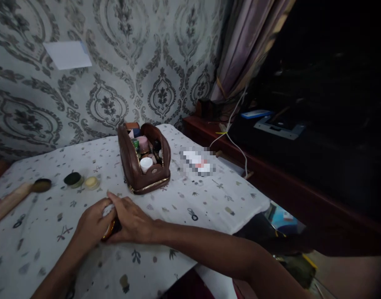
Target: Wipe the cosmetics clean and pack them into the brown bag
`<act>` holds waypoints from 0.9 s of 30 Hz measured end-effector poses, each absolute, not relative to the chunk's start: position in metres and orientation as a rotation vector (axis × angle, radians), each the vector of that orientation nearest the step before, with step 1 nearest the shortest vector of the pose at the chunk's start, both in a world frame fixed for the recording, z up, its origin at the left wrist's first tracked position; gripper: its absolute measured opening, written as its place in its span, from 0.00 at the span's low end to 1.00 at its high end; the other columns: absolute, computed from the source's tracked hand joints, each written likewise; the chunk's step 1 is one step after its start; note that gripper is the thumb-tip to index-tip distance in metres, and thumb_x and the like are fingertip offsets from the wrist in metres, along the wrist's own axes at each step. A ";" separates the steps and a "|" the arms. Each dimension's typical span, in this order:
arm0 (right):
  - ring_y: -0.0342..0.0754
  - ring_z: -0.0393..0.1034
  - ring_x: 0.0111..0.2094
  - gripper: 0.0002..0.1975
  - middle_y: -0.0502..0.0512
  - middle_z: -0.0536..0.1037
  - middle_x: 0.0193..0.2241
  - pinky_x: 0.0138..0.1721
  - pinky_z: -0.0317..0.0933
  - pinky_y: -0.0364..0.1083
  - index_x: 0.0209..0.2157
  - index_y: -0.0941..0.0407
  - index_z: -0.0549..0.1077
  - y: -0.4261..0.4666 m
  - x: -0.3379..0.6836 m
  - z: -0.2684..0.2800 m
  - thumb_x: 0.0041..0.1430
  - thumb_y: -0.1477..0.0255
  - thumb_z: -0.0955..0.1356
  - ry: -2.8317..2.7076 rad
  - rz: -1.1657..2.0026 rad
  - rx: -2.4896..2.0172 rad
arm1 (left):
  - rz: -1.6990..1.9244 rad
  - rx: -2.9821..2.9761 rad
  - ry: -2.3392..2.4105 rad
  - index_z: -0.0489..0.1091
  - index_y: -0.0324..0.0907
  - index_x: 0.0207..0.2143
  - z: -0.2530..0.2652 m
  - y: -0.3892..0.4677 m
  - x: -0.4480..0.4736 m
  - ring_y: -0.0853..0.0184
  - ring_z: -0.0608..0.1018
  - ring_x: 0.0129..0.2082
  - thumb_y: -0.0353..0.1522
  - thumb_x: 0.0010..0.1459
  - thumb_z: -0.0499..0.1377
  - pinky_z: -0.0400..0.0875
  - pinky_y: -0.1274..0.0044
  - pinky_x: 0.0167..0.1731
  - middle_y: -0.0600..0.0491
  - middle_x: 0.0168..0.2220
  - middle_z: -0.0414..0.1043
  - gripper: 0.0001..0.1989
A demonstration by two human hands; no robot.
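Observation:
My left hand [92, 221] and my right hand [133, 220] meet low over the patterned white cloth on the table. Between them is a small dark amber container with a gold edge [111, 231], its exact kind partly hidden by my fingers. A whitish, clear-looking part [107, 210] shows under my left thumb. The fingers of both hands are curled around this item. Just beyond them stands an unzipped brown toiletry bag [133, 170], holding a white-lidded jar [146, 165], a pink-capped item [142, 144] and several other small containers.
Left of the bag sit a dark-lidded jar [74, 179] and a small yellowish jar [91, 182]. A long tan shape with a dark round end [41, 185] lies at far left. Right of the bag is a blurred-out white object [196, 161]. A white cable [237, 124] hangs over dark furniture.

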State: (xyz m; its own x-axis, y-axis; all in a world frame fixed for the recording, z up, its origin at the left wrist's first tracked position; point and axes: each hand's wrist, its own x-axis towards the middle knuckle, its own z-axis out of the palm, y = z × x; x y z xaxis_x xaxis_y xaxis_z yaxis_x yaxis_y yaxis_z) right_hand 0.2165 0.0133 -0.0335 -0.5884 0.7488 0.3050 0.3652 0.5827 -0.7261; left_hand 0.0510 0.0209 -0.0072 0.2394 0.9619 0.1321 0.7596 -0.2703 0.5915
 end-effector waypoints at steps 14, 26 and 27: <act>0.60 0.66 0.59 0.57 0.64 0.72 0.57 0.58 0.61 0.59 0.72 0.51 0.37 0.013 0.218 -0.037 0.53 0.69 0.76 -2.096 1.107 -0.900 | 1.066 1.633 1.551 0.60 0.44 0.22 -0.006 0.006 0.045 0.67 0.65 0.23 0.55 0.64 0.44 0.62 0.75 0.26 0.57 0.20 0.60 0.28; 0.53 0.73 0.46 0.30 0.56 0.77 0.45 0.50 0.66 0.53 0.51 0.54 0.66 0.018 0.216 -0.038 0.47 0.73 0.75 -1.719 1.147 -0.992 | 1.085 1.799 1.361 0.69 0.40 0.54 -0.010 -0.002 0.047 0.59 0.72 0.51 0.51 0.69 0.42 0.67 0.70 0.51 0.47 0.47 0.73 0.29; 0.52 0.73 0.45 0.26 0.55 0.77 0.43 0.49 0.67 0.52 0.48 0.54 0.67 0.019 0.216 -0.038 0.47 0.74 0.75 -1.727 1.106 -1.000 | 1.086 1.843 1.355 0.69 0.40 0.55 -0.009 -0.003 0.047 0.59 0.72 0.51 0.50 0.69 0.42 0.66 0.70 0.52 0.46 0.47 0.72 0.29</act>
